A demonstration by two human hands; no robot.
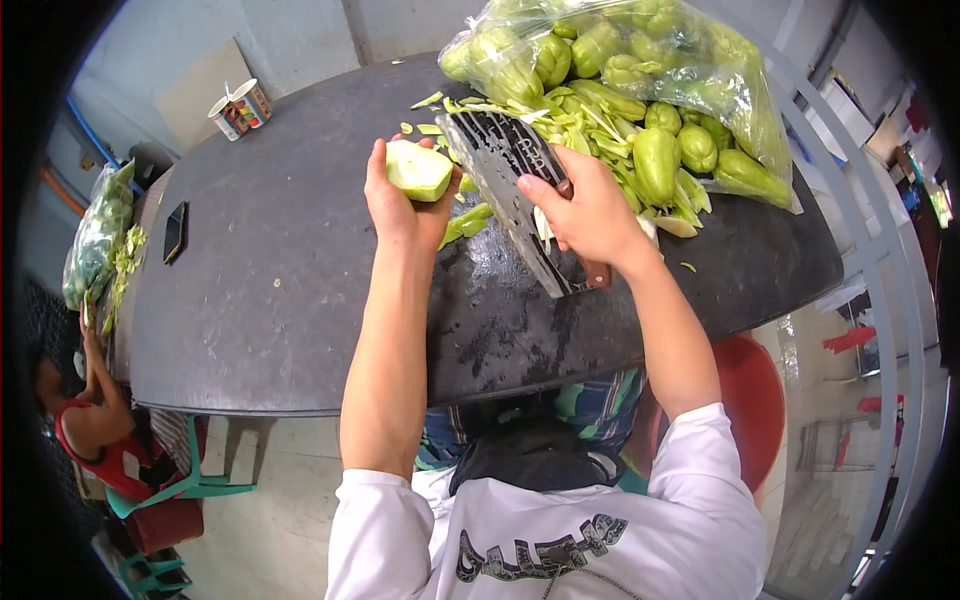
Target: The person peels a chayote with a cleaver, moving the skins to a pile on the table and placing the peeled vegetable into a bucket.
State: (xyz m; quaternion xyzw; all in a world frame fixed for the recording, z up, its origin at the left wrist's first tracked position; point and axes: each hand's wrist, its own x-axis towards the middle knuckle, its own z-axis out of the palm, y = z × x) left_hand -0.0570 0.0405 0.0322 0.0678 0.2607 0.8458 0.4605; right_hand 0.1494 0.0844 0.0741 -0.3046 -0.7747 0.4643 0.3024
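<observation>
My left hand cups a pale green chayote from below, its cut or peeled face turned up. In my right hand is a broad cleaver with a dark, wet blade and a brown wooden handle. The blade slants between my hands, apart from the chayote. Behind the cleaver lies a heap of green peelings, and a few scraps rest near my left hand. Whole chayotes lie beside the heap, at the mouth of a clear plastic bag full of more.
The dark table is wet in front of me. A phone and two paper cups stand toward its left. Further left, a person in red sits by a bag of green vegetables. Metal railings run along the right.
</observation>
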